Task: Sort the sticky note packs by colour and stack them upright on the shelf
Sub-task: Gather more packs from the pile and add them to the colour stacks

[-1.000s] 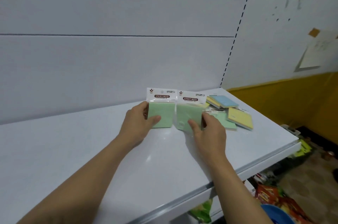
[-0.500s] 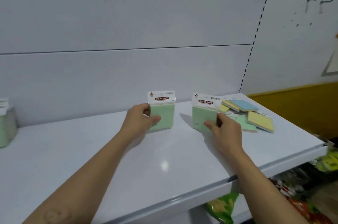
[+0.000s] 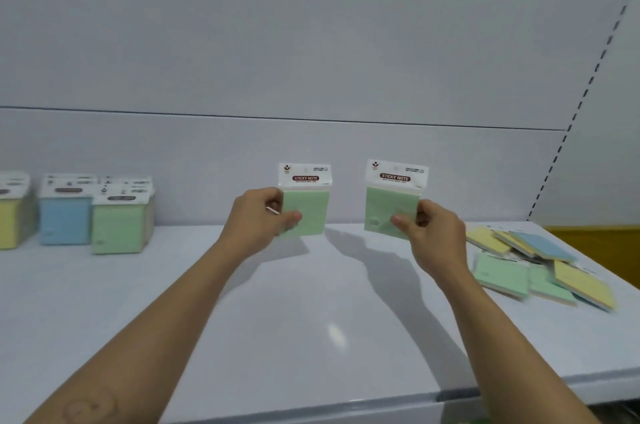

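**Green packs upright, one in each hand, at a white shelf**

White and glossy, the shelf (image 3: pixel 311 319) runs wide under both forearms. A small glare spot lies on it, nearer the person than either grip. The left hand (image 3: pixel 258 219) pinches the left green pack (image 3: pixel 308 212) by its left edge, thumb across the front and fingers curled behind. This pack stands upright, its white "STICKY NOTE" header card on top. The right hand (image 3: pixel 429 233) grips the right green pack (image 3: pixel 388 208) at its lower right corner, thumb on the front, and this pack is tilted a little clockwise. The two packs are apart, with bare panel showing between them. Whether their lower edges touch the shelf cannot be told.

Well to the left of the left grip, at the back of the shelf, packs stand upright in rows by colour. The green row (image 3: pixel 117 226) is nearest the grip, the blue row (image 3: pixel 65 219) is just beside it, and the yellow row (image 3: pixel 8 226) is at the frame edge. Right of the right grip, a loose pile (image 3: pixel 540 267) of green, yellow and blue packs lies flat and overlapping near the shelf's right end.

Behind both grips rises a pale grey back panel (image 3: pixel 311 42), crossed by a thin dark seam (image 3: pixel 277 117) above the header cards. Right of the right grip a slotted upright (image 3: pixel 588 87) climbs at a slant. Past it, low down, runs a yellow wall band (image 3: pixel 595 240).
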A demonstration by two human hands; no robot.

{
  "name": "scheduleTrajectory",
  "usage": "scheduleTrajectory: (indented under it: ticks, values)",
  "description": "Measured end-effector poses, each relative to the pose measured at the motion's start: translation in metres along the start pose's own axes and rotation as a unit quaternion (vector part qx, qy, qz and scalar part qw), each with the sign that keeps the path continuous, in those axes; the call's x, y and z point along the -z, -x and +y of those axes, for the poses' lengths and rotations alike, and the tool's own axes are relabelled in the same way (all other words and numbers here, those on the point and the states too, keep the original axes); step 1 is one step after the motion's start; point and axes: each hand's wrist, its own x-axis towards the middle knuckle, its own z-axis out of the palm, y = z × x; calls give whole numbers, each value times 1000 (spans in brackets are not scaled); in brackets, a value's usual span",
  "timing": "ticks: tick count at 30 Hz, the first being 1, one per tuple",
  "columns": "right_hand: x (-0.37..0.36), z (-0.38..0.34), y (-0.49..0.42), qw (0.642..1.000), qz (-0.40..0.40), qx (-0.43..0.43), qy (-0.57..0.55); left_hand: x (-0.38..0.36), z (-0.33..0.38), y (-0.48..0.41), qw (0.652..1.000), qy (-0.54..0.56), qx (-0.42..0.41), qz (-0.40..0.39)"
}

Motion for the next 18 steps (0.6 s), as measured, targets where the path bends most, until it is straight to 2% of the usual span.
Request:
scheduleTrajectory:
  ticks: [7, 18]
  values:
    - [-73, -66, 10, 995, -70, 46, -50, 87, -31, 5, 998, -18, 17, 62]
    - [-187, -135, 39, 979, -170, 93, -62, 210, -100, 33, 986, -31, 83, 142]
